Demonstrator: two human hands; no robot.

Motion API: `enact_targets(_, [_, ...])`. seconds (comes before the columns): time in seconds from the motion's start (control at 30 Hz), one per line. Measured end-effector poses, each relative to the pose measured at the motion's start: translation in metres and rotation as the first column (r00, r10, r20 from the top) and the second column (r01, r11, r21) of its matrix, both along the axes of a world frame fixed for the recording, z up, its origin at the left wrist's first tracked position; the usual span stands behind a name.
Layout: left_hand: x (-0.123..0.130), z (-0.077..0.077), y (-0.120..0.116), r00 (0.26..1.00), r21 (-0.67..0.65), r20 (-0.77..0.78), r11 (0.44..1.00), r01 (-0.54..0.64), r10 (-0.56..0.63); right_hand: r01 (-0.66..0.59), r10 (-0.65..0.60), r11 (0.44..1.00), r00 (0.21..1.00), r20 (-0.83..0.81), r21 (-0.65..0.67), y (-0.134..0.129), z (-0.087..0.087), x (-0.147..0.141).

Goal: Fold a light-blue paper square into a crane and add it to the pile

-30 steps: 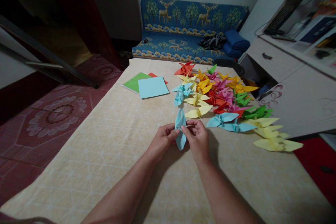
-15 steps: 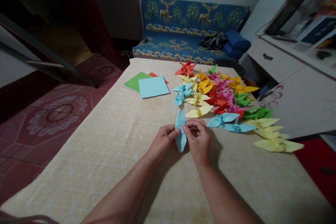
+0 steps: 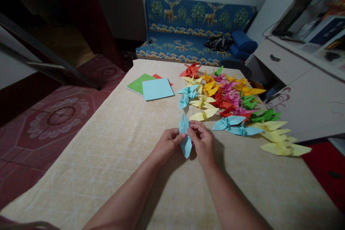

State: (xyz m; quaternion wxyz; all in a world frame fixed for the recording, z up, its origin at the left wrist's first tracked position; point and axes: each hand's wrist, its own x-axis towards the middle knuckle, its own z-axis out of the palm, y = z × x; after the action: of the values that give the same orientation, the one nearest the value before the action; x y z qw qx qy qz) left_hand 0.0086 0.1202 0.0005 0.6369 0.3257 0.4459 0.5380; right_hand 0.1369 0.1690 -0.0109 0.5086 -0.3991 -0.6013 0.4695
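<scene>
Between my two hands is a light blue origami crane (image 3: 184,125), long and narrow, its pointed ends turned away from me and toward me. My left hand (image 3: 170,141) grips its left edge, thumb on top near the middle. From the other side my right hand (image 3: 201,137) pinches it, thumb on the upper face and fingers curled behind. The fingertips under the paper are hidden. Just beyond and to the right lie several folded paper cranes (image 3: 206,101) in red, yellow, orange, pink, green and blue.
Square paper sheets, with a light blue one (image 3: 157,89) over a green one (image 3: 141,83) and a red one, lie at the table's far left. A pale patterned cloth covers the table (image 3: 107,161). Behind it stands a blue sofa (image 3: 185,36); a white cabinet (image 3: 304,90) is at the right.
The blue crane has tilted slightly, its far end shifting left and its near end a little right. My right hand has moved slightly left. Everything else lies as before.
</scene>
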Motion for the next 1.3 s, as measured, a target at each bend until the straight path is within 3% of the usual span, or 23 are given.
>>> enact_targets(0.27, [0.001,0.001,-0.001,0.995,0.091,-0.083,0.994,0.063,-0.055,-0.077,0.077,0.997,0.996,0.035,-0.020,0.001,0.002,0.004])
enact_targets(0.43, [0.004,0.002,0.000,0.994,0.057,-0.105,0.998,-0.006,0.012,-0.017,0.018,0.999,1.000,0.004,-0.048,-0.002,0.002,0.000])
enact_targets(0.63, [0.006,0.002,0.000,0.998,0.044,-0.065,0.999,-0.002,0.005,0.018,-0.032,0.976,0.997,-0.064,-0.218,-0.002,0.000,-0.002])
enact_targets(0.83, [0.006,0.009,0.000,0.992,0.013,-0.088,0.996,-0.091,0.092,-0.008,0.014,0.974,1.000,0.024,-0.227,-0.003,0.002,-0.001])
enact_targets(1.03, [0.009,0.007,0.000,0.998,-0.043,-0.061,0.998,-0.037,0.034,-0.055,0.015,0.944,0.992,-0.124,-0.326,-0.009,0.002,-0.001])
enact_targets(1.3, [-0.011,0.007,0.005,0.956,-0.057,-0.170,0.966,-0.253,0.241,-0.083,0.051,0.958,0.991,-0.123,-0.274,-0.003,0.000,0.001])
